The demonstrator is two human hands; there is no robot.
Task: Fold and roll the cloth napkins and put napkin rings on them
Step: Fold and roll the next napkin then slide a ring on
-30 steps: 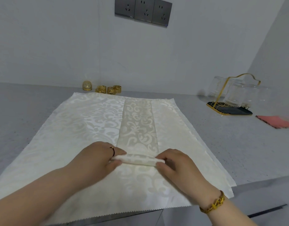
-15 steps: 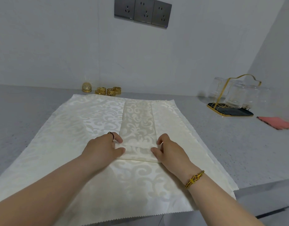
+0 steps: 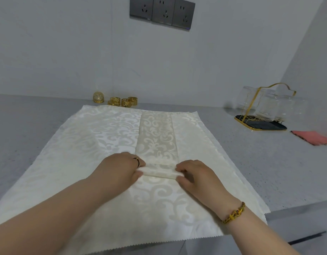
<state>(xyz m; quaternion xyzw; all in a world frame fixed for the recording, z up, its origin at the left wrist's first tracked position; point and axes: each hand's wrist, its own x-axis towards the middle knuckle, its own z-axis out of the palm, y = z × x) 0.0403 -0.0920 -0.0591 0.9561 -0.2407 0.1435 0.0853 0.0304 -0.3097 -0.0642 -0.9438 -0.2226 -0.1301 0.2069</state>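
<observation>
A narrow folded strip of cream patterned napkin [image 3: 156, 138] lies lengthwise on a larger cream cloth [image 3: 96, 140] spread over the grey counter. Its near end is rolled into a small roll [image 3: 160, 173]. My left hand [image 3: 120, 170] pinches the roll's left end between thumb and fingers. At the roll's right end, my right hand [image 3: 195, 178] grips it the same way. Gold napkin rings [image 3: 125, 101] stand in a cluster at the far edge of the cloth, by the wall.
A small gold dome [image 3: 98, 97] sits left of the rings. At the back right a black tray with a gold handle [image 3: 260, 124] holds clear glasses. A pink cloth [image 3: 312, 138] lies at the far right. The counter's front edge [image 3: 297, 208] runs near my right wrist.
Both hands moved away from me along the strip, turning its near end over. The flattened fold from half a second ago is again a small roll between my fingers.
</observation>
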